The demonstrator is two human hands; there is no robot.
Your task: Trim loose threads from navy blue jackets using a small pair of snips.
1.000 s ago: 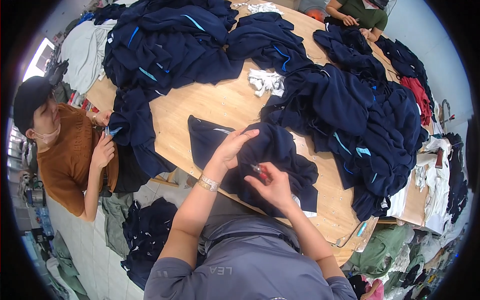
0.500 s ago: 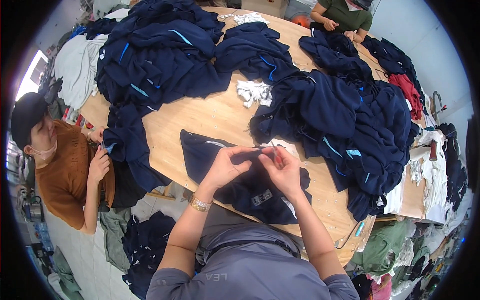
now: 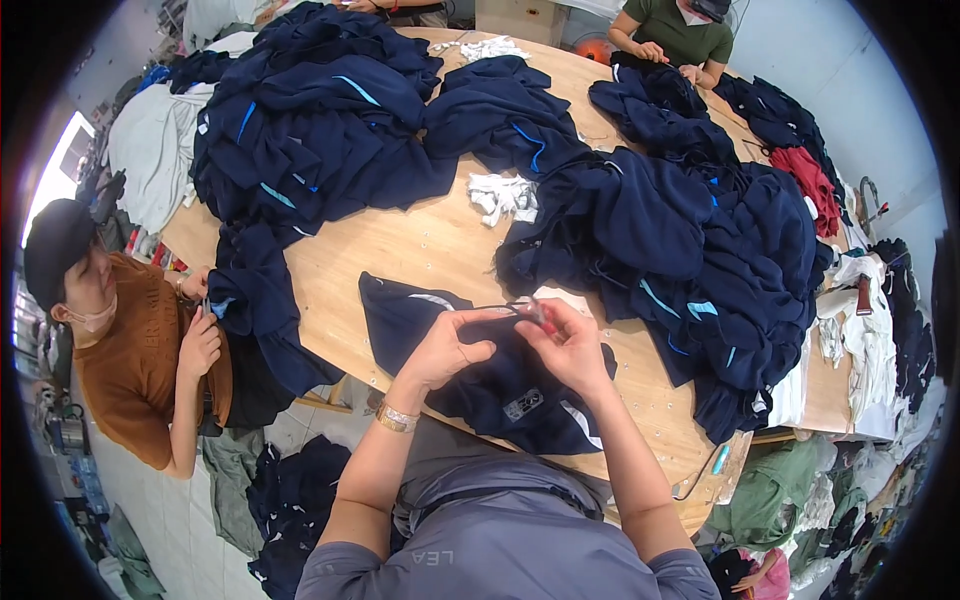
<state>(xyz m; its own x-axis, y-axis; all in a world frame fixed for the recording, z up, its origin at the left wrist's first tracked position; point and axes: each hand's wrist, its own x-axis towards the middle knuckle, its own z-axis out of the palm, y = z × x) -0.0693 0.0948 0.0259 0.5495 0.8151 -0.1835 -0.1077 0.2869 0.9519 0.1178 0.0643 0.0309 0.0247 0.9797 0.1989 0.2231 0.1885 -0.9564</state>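
A navy garment (image 3: 470, 400) with white strips and a small clear printed patch lies partly on the near table edge in front of me. Its upper edge is raised between my hands. My left hand (image 3: 442, 350) pinches that edge, thumb apart from the forefinger. In my right hand (image 3: 572, 350) is a small red-handled tool (image 3: 547, 319), which looks like thread snips; the fingers partly hide it. Its thin tip lies by the cloth edge, close to my left fingertips.
Navy garment heaps cover the table (image 3: 350, 265) at far left (image 3: 310, 130) and right (image 3: 720, 260). White scraps (image 3: 502, 198) lie between them. A co-worker (image 3: 130, 340) handles navy cloth at left; another (image 3: 680, 40) works at the far right. A blue-handled tool (image 3: 720, 459) lies at the near right edge.
The red-handled tool has turned from pointing upward to lying toward my left fingertips. My left hand keeps its hold on the cloth. A further person's arms now show at the far edge.
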